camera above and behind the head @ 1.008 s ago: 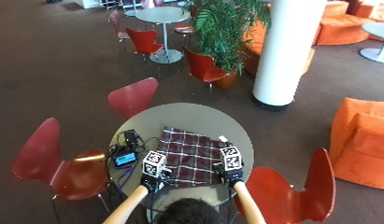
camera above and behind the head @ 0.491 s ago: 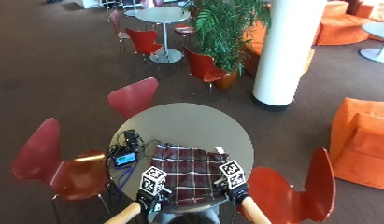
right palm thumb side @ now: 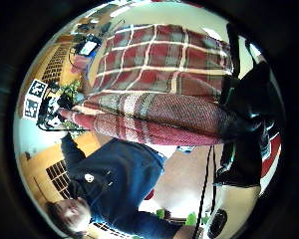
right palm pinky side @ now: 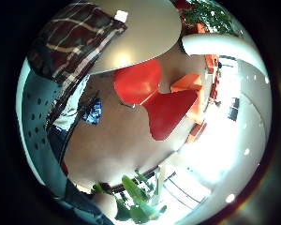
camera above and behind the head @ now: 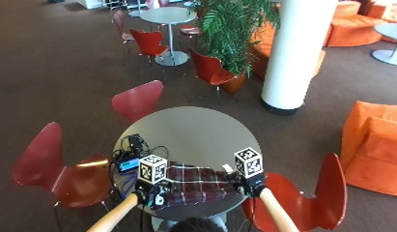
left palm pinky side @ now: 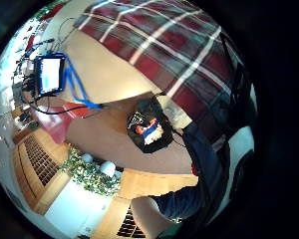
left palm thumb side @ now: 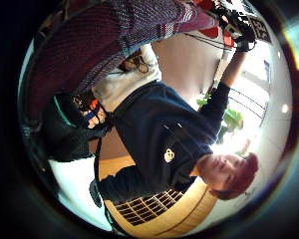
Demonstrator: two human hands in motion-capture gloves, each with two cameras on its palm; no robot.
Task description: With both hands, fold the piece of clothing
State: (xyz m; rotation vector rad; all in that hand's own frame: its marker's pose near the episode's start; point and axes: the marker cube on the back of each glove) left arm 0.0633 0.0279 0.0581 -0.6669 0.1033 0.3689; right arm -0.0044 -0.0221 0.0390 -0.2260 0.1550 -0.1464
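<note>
Hands apart, our left hand (camera above and behind the head: pixel 148 196) and right hand (camera above and behind the head: pixel 244 185) each pinching the plaid garment (camera above and behind the head: pixel 193 184) at the round table's (camera above and behind the head: pixel 185 133) near edge

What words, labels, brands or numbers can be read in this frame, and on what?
No readable text anywhere.
Device screen beside the plaid garment on the round table: lit, content too blurred to read.
Emblem on the person's dark top: too small to read.

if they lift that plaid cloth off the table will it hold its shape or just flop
Probably flop: the plaid cloth sags between the left hand and right hand and drapes over the table edge. It looks thin, so likely light. The woven surface seems unlikely to slip from the gloved fingers.
</note>
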